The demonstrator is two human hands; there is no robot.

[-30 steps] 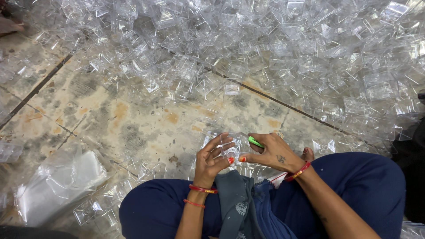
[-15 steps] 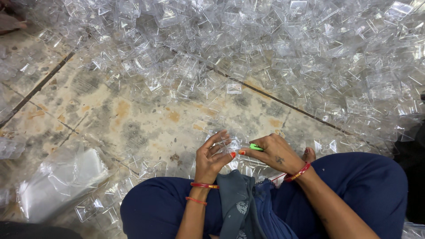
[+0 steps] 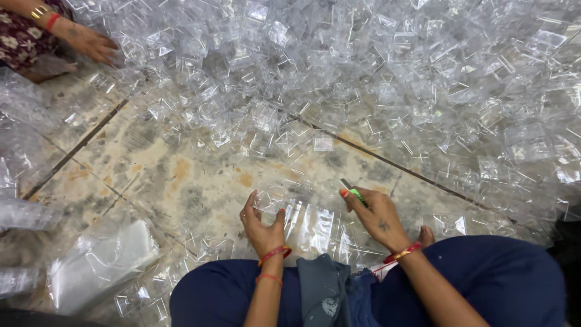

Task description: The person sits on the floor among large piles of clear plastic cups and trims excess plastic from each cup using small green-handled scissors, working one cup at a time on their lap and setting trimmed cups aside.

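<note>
I sit on the floor with my knees in dark blue cloth (image 3: 484,278) at the bottom edge. My left hand (image 3: 263,223) curls around a small clear plastic box (image 3: 269,197), held just above the floor. My right hand (image 3: 376,215) grips a thin green-handled tool (image 3: 354,192) between thumb and fingers, its tip pointing up and left. The two hands are apart. Flat clear plastic pieces (image 3: 318,229) lie on the floor between them.
A big heap of clear plastic boxes (image 3: 387,72) covers the far and right floor. Another person's hand (image 3: 91,42) reaches into it at top left. A stack of plastic in a clear bag (image 3: 100,260) lies at lower left. Stained stone floor (image 3: 181,175) shows in the middle.
My hands were together on one clear box. They have now drawn apart: the right hand moved right with the green tool, and the left hand keeps the box.
</note>
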